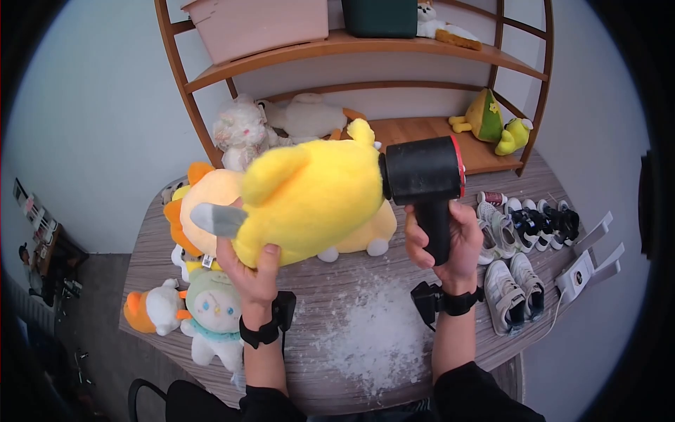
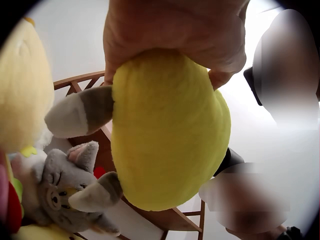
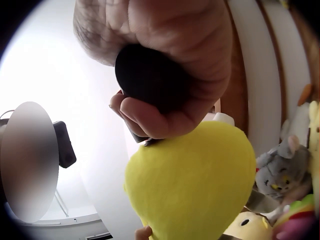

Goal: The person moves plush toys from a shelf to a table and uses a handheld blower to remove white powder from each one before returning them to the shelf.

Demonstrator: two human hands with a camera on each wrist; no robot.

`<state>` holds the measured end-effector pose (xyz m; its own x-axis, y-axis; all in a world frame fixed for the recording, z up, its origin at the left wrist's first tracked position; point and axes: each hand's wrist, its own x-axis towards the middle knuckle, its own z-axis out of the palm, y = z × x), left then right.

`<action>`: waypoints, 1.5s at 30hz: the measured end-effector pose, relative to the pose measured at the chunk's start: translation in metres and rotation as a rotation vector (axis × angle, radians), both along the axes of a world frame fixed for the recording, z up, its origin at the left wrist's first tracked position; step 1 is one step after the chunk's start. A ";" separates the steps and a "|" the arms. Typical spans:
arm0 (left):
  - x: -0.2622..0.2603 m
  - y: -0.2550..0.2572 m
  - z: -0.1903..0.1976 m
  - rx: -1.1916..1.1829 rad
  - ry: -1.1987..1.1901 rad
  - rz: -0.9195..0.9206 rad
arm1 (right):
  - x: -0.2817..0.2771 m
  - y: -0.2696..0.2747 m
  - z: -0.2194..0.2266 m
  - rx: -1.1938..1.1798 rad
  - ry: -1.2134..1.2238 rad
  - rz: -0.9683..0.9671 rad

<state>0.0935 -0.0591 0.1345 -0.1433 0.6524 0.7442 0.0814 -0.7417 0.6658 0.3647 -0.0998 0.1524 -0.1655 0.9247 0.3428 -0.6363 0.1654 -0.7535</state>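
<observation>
A yellow plush toy (image 1: 316,190) with grey-and-white limbs is held up over the table, tilted. My left hand (image 1: 249,271) grips its lower left end, thumb on the near side; the left wrist view shows the fingers round the yellow body (image 2: 170,135). In my right hand (image 1: 460,243) is a black pistol-grip device (image 1: 422,171) with a red-rimmed back end, fingers wrapped round its handle (image 3: 150,77). Its nozzle meets the toy's right side in the head view. Below lies a scatter of white flakes (image 1: 380,330) on the grey wood-grain table (image 1: 309,380).
Several plush toys crowd the left side, among them a green-hooded one (image 1: 214,309) and an orange-and-white one (image 1: 155,307). Pairs of small shoes (image 1: 510,292) line the right side, beside a white device with antennas (image 1: 580,274). A wooden shelf (image 1: 365,46) with bins stands behind.
</observation>
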 end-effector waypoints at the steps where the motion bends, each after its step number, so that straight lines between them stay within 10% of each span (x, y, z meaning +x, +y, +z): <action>1: 0.000 -0.001 0.002 0.021 0.073 0.022 | -0.003 -0.001 0.001 0.011 -0.002 0.004; 10: 0.013 -0.002 0.008 0.088 0.122 0.104 | -0.018 -0.005 -0.003 0.145 -0.071 -0.001; 18: 0.030 -0.010 0.015 -0.177 -0.207 -0.079 | -0.034 -0.009 0.005 0.355 -0.702 -0.064; 32: 0.025 -0.014 0.028 -0.287 -0.782 -0.317 | -0.019 0.002 -0.009 0.211 -0.495 0.025; 39: 0.008 -0.010 0.008 -0.294 -0.404 -0.183 | -0.024 0.003 -0.008 0.187 -0.079 -0.156; 45: 0.027 -0.012 0.014 -0.043 0.087 0.110 | -0.034 -0.001 -0.009 0.183 -0.188 -0.168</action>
<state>0.1203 -0.0708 0.1485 -0.1518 0.6681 0.7284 0.2191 -0.6959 0.6839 0.3305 -0.1012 0.1437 -0.0916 0.8704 0.4838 -0.4408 0.4002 -0.8035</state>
